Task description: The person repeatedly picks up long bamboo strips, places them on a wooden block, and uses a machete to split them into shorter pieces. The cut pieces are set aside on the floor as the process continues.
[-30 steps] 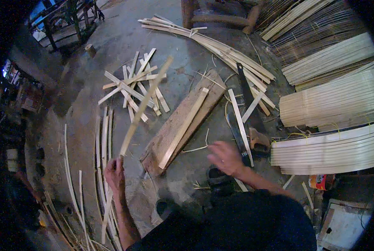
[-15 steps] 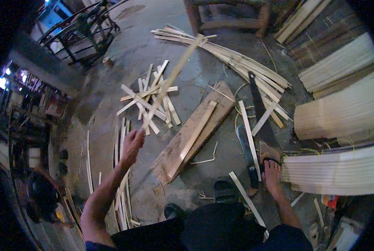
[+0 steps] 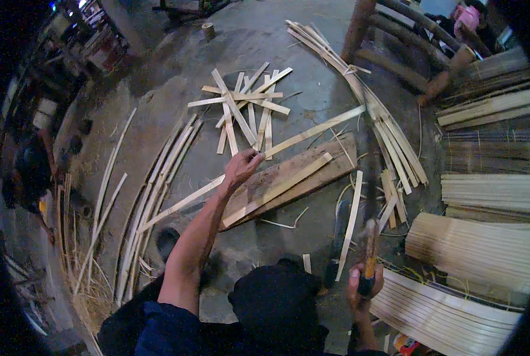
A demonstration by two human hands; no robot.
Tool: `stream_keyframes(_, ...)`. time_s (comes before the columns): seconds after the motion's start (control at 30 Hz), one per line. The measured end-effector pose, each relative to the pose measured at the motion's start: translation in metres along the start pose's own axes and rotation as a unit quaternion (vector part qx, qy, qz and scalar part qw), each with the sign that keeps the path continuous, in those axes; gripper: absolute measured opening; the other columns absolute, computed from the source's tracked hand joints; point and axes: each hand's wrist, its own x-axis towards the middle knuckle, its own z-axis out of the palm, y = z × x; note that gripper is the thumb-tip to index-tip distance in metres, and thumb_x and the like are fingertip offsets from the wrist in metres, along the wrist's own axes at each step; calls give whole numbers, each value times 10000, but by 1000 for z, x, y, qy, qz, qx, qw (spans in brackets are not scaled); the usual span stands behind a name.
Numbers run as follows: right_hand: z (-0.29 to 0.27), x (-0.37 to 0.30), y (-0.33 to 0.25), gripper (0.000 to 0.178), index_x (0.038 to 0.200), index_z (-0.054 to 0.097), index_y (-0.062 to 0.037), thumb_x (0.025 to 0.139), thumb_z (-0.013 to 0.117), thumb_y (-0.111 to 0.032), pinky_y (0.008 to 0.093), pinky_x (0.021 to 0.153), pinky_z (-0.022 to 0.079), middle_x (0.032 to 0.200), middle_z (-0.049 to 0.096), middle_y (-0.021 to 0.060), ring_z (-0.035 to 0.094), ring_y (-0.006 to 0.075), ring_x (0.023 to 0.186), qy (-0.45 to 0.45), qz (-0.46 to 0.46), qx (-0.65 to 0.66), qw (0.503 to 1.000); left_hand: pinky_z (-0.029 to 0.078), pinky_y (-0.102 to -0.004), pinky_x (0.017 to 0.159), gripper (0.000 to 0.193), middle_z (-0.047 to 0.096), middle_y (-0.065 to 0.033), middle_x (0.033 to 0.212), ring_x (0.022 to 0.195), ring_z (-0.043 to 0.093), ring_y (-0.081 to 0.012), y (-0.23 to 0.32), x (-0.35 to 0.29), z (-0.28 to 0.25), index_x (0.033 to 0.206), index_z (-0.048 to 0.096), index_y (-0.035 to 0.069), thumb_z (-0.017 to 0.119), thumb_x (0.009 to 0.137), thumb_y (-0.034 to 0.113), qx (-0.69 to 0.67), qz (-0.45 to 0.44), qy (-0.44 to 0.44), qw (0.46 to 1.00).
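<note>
My left hand [image 3: 244,168] is closed around the middle of a long pale wooden strip [image 3: 318,130], which slants across the far edge of a thick wooden plank [image 3: 343,155]. Whether the strip rests on the plank I cannot tell. A shorter strip [image 3: 283,187] lies along the plank. On the right, my right hand [image 3: 363,283] grips the handle of a handsaw [image 3: 370,172], its dark blade pointing away from me and smeared by motion. Beyond my left hand, cut strips [image 3: 241,98] lie in a criss-cross pile on the floor.
A bundle of long strips [image 3: 389,127] lies beyond the saw. More long strips [image 3: 164,172] are on the floor at left. Stacked slatted bundles [image 3: 478,243] line the right side. A wooden frame [image 3: 395,59] stands at the far right. Another person [image 3: 36,166] is at far left.
My right hand has lifted the saw off the floor. My left hand has lowered the long strip from a raised position toward the plank. The view has turned.
</note>
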Motion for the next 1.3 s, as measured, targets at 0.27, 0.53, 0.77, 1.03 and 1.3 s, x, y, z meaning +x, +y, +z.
stream_keyframes(0.27, 100, 46, -30, 558, 1261, 526, -6, 829, 550, -358, 285, 567, 473, 840, 635, 101, 567, 140, 592, -61, -213, -51, 974, 452, -409, 669, 445, 636, -155, 777, 726, 604, -306, 6, -11, 2, 839, 658, 59, 511, 885, 476, 31, 9, -28, 999)
stream_keyframes(0.53, 132, 46, -21, 510, 1286, 535, -87, 827, 577, -304, 365, 538, 500, 781, 663, 155, 611, 260, 544, -139, -224, -112, 958, 479, -426, 739, 406, 656, -154, 864, 830, 623, -340, -5, -14, 1, 944, 666, 91, 503, 892, 459, 43, 16, -36, 998)
stream_keyframes(0.77, 116, 20, -14, 461, 1326, 505, -123, 878, 525, -229, 283, 526, 450, 736, 630, 95, 562, 149, 548, -154, -227, -111, 955, 481, -435, 704, 395, 657, -138, 814, 798, 630, -339, -6, -14, -2, 921, 671, 125, 481, 898, 471, 35, -14, -27, 999)
stream_keyframes(1.03, 115, 23, -24, 453, 1324, 482, -57, 905, 528, -222, 354, 837, 487, 1146, 615, 192, 624, 245, 969, -180, -130, -55, 974, 492, -421, 722, 383, 673, -112, 890, 831, 645, -312, -9, -18, 10, 952, 689, 162, 487, 901, 484, 64, 3, -1, 998)
stream_keyframes(1.3, 69, -14, 22, 438, 1301, 497, 4, 891, 525, -148, 267, 654, 461, 919, 638, 116, 558, 127, 714, -173, -120, 54, 976, 493, -405, 747, 382, 679, -103, 926, 858, 645, -312, -3, -4, -7, 1015, 691, 171, 501, 890, 478, 39, -19, 37, 998)
